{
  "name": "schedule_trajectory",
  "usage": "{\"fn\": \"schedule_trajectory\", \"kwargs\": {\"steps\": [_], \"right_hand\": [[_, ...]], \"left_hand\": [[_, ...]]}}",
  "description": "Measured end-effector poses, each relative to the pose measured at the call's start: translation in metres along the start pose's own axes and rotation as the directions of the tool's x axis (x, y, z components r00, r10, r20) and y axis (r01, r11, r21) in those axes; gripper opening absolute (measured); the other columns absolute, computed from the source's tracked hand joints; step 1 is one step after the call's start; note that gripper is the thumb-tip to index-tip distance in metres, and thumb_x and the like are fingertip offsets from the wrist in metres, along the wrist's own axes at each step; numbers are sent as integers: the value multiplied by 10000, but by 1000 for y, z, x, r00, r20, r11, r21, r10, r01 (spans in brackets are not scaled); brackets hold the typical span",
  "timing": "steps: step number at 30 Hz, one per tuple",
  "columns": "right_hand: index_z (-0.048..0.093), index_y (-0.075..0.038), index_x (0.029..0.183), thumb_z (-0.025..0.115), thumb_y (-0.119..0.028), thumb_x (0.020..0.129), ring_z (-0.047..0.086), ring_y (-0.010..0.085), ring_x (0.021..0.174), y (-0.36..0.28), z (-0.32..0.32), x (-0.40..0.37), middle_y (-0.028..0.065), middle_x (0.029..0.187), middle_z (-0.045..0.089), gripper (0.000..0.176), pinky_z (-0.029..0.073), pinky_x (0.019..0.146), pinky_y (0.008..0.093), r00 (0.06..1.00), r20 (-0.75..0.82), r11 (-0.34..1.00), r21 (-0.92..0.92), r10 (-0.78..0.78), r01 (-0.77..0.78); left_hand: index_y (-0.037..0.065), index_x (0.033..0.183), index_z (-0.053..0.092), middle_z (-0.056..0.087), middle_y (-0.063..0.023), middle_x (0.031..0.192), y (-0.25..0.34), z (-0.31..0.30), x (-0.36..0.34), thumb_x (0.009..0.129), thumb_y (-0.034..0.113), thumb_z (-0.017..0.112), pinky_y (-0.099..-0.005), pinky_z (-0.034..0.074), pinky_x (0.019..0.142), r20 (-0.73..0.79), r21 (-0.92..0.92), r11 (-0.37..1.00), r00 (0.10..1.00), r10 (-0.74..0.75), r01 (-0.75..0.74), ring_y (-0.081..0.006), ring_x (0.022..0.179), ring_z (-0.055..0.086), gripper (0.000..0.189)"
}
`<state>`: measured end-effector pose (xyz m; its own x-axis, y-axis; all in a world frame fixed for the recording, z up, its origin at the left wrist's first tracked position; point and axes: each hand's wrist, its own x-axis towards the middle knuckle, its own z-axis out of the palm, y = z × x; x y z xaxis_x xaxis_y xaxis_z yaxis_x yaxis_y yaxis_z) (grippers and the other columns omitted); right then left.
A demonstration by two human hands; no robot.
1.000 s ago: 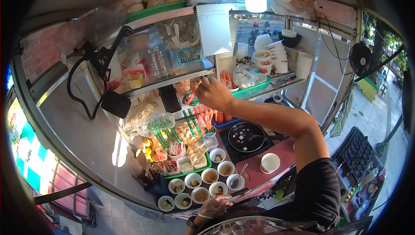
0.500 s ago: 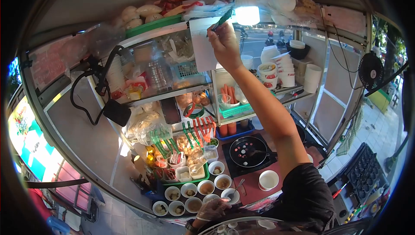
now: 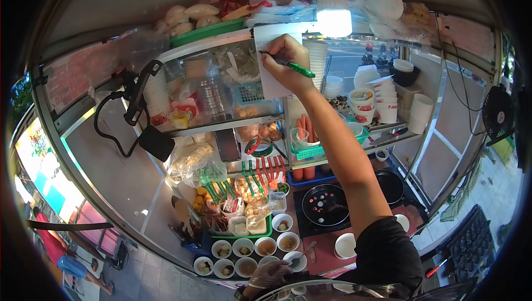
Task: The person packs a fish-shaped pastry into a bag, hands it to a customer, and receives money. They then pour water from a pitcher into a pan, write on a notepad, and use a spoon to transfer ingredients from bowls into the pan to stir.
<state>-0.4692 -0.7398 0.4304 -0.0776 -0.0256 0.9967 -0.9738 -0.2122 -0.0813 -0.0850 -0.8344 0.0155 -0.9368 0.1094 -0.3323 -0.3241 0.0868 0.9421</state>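
Observation:
My right hand (image 3: 289,62) is raised and closed around a green marker pen (image 3: 301,70). Its tip points left, against a white sheet of paper (image 3: 272,83) hanging on the front of the upper shelf. Low at the counter's near edge is my left hand (image 3: 271,273) in a clear plastic glove, its fingers curled; what lies in them, if anything, is hidden. Just beside it stands a white bowl (image 3: 299,262) with a spoon in it. Several small white bowls (image 3: 243,247) with food or broth are grouped to the left of that hand.
A black frying pan (image 3: 325,205) holds small pieces of food on the stove. A lit lamp (image 3: 334,22) hangs close to my right hand. Tongs with red and green handles (image 3: 269,171) stand over the ingredients. A phone (image 3: 228,146) leans below the glass shelf.
My right hand has turned, bringing the marker from pointing upward to lying across the paper with its tip on the left. The view has shifted slightly. My left hand stays low by the bowls.

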Motion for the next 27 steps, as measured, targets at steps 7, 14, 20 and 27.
{"fn": "schedule_trajectory", "kwargs": {"steps": [7,14,20,27], "right_hand": [[572,0,874,776,61,844,655,95,855,5,-1,-1,80,951,680,216,571,774,256,1000,-27,1000,12,11,-11],[533,-9,870,783,74,848,678,118,876,13,0,0,92,963,677,265,586,785,271,999,-33,999,-15,-40,39],[520,-9,880,770,92,857,684,136,880,16,-2,-1,108,979,668,271,597,788,283,1000,-6,999,-17,-28,28],[491,-2,893,727,132,880,717,184,881,17,-1,-2,127,984,645,272,626,791,310,1000,-4,981,193,29,-27]], "left_hand": [[35,1371,605,771,-36,1067,-31,-1,18,1079,268,610,-230,544,705,56,-30,995,994,97,-96,-69,759,654,374],[36,1359,612,765,-24,1076,11,3,2,1086,258,595,-222,540,709,47,40,999,999,-16,14,-59,763,641,352],[43,1352,618,760,-22,1072,3,2,5,1091,250,584,-220,540,710,64,43,999,998,0,-3,-52,765,641,334],[53,1359,616,759,-21,1083,-1,-1,5,1091,257,586,-215,535,718,67,24,1000,998,9,-11,-48,766,633,338]]}}
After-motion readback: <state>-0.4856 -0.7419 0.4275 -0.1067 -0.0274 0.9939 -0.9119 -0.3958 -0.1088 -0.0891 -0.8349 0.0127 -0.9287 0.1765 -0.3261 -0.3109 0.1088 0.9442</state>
